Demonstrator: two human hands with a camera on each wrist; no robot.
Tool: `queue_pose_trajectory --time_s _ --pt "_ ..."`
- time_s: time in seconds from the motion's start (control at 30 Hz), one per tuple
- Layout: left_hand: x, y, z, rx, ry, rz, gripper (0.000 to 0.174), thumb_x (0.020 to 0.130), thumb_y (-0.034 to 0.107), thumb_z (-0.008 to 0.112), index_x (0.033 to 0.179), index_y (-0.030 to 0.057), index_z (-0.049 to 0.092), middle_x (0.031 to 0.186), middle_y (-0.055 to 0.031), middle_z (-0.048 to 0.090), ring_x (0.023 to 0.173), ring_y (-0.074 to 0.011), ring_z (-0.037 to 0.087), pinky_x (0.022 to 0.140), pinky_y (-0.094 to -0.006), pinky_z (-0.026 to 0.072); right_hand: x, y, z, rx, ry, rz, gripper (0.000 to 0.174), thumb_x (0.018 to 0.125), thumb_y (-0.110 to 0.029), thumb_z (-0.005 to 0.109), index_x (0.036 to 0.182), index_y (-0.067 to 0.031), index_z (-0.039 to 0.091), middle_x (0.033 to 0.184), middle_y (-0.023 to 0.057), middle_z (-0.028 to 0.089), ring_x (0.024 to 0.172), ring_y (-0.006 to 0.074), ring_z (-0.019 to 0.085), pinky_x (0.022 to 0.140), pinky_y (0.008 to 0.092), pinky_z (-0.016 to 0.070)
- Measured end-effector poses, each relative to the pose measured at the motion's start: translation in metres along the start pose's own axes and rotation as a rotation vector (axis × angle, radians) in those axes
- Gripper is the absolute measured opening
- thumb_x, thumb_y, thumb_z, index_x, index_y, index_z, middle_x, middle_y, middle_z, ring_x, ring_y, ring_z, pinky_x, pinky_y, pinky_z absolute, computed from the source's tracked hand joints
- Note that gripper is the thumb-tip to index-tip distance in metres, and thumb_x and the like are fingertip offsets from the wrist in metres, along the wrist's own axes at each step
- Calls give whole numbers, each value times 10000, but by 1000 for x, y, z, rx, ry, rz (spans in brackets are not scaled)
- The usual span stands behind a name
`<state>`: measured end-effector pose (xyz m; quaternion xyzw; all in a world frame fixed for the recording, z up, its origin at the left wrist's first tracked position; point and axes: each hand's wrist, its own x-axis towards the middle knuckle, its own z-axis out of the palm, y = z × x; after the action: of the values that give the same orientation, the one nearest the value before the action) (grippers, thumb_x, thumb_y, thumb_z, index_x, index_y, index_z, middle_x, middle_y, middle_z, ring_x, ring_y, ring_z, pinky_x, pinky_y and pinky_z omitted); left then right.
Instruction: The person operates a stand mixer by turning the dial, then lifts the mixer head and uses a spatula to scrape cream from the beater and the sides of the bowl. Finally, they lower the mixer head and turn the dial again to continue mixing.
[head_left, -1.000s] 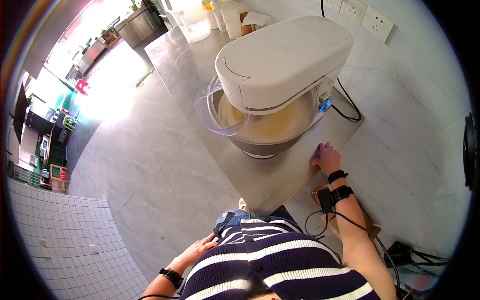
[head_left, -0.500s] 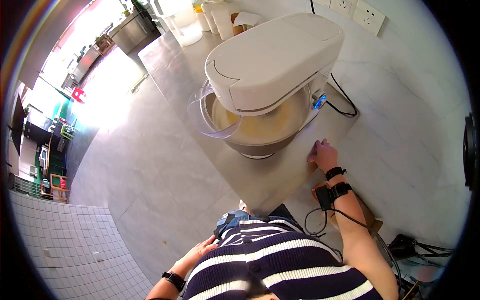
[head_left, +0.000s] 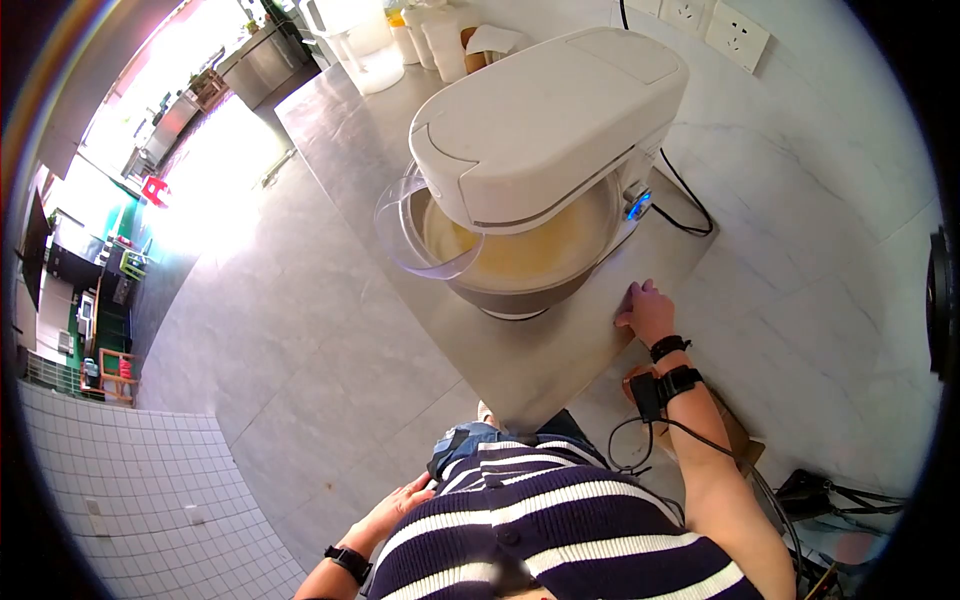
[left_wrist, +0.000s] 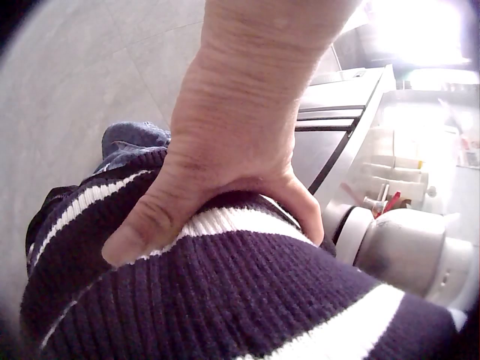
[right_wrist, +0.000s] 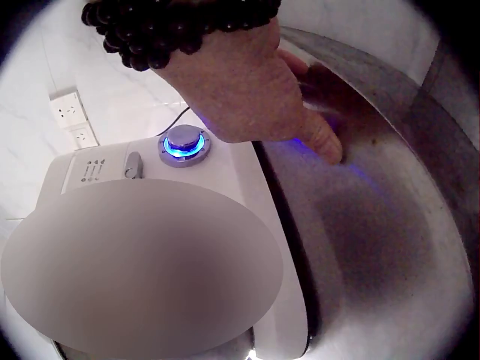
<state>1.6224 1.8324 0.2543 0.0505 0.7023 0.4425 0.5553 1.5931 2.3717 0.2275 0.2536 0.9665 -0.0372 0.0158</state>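
Note:
A white stand mixer (head_left: 550, 120) stands on the steel counter (head_left: 510, 370), its knob (right_wrist: 184, 142) lit by a blue ring. Under its head is a metal bowl (head_left: 530, 298) with a pale yellow mixture (head_left: 550, 250) inside. A clear splash guard (head_left: 430, 262) covers part of the rim; the mixing tool is hidden by the head. My right hand (head_left: 651, 314) rests on the counter near its right edge, beside the mixer base, fingers loosely bent and holding nothing. At my waist, my left hand (head_left: 402, 503) lies against the striped top (left_wrist: 247, 270), thumb apart from the fingers.
A clear plastic jug (head_left: 370, 60) and white bottles (head_left: 440, 45) stand at the counter's far end. The mixer's black cord (head_left: 690, 225) runs by the wall below sockets (head_left: 738, 35). A cardboard box (head_left: 735, 430) sits low at the right, near a cable hanging from my right wrist.
The head view has shifted slightly, so the mixer appears a little further left. The yellow patches in the bowl look different from frame to frame. Both hands keep their places.

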Motion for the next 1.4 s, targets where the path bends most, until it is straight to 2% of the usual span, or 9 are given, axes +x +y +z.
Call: queue_pose_trajectory --time_s 0.6,0.8,0.83,0.9,0.97,1.0,1.1,1.2,1.4 --pt "-17 43 10 -69 5 3 716 837 495 404 1369 36 265 1372 -148 353 1274 -230 325 1038 -282 219 -1 -5 -14 16 -111 16 549 611 -336 767 995 -31 522 1031 163 506 902 304 568 698 392 504" --pt "-13 17 1 -2 -13 39 704 828 489 431 1361 53 282 1369 -142 359 1249 -253 359 1038 -297 226 2 -6 -33 63 -191 -37 563 698 -352 694 1114 -24 501 965 192 581 849 305 599 671 382 503" --pt "-13 7 3 -100 27 43 668 822 460 468 1350 80 315 1362 -139 370 1234 -261 380 1029 -306 251 10 2 -23 183 -70 0 564 721 -376 669 1130 -28 497 934 178 590 838 294 604 662 371 503" --pt "-13 3 -6 116 9 127 580 800 377 545 1303 136 385 1346 -128 394 1192 -274 427 997 -326 310 31 18 -7 418 174 73 569 768 -424 619 1162 -35 488 870 151 608 817 273 615 644 348 503" --pt "-11 14 -28 740 -99 278 499 768 269 626 1232 195 459 1328 -111 418 1137 -283 480 950 -349 378 60 27 -15 1137 111 239 585 803 -473 563 1192 -48 462 882 144 601 812 259 619 637 326 506" --pt "-28 88 -17 736 -91 316 471 712 144 683 1138 227 502 1281 -79 469 1065 -285 529 870 -374 443 70 26 -20 1499 69 321 594 820 -498 534 1207 -55 449 888 141 597 809 252 621 634 315 507" --pt "-31 147 -36 1070 102 383 371 722 192 671 1077 132 582 1122 -58 581 994 -262 563 838 -354 443 88 14 -49 1907 -31 436 626 843 -533 477 1239 -54 393 902 157 580 784 247 622 640 302 513" --pt "-29 191 -36 1045 431 546 369 683 179 718 1029 129 601 1094 -56 592 1017 -247 546 845 -380 427 104 15 -49 1959 -94 498 625 837 -544 476 1223 -62 379 930 190 567 770 271 621 637 353 525" --pt "0 173 -12 949 358 614 337 741 192 682 1060 127 592 1093 -69 593 1013 -255 552 846 -372 444 102 10 -55 1912 -157 527 610 805 -583 494 1124 -66 440 879 169 565 719 272 609 615 373 523"
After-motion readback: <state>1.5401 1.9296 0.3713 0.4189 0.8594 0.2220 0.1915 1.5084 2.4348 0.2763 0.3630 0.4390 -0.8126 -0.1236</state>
